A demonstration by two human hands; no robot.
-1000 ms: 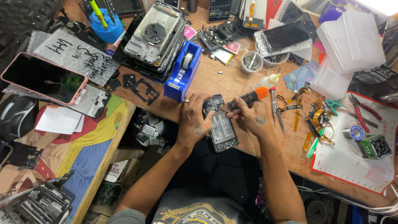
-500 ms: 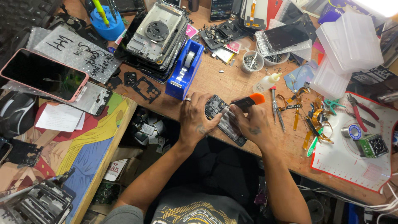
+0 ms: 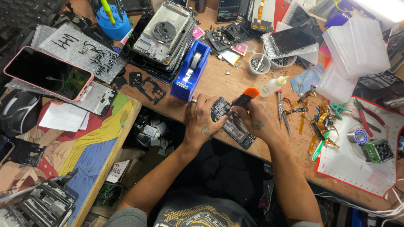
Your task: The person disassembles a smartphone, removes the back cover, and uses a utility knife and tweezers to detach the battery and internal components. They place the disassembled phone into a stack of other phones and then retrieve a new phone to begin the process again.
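Left hand [image 3: 201,122] grips the opened phone body [image 3: 232,122] at the bench edge, right hand [image 3: 257,120] clenched on an orange-tipped screwdriver [image 3: 244,98] working its top end; from what I see it's mid-teardown, tweezers [image 3: 281,110] idle just right

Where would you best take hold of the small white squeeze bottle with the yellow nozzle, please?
Grip the squeeze bottle across its white body, coming from above. It lies on its side on the wooden workbench, nozzle pointing up-right toward the clear screw cup. The body is its widest part and looks clear on both long sides; the right hand works just below it.
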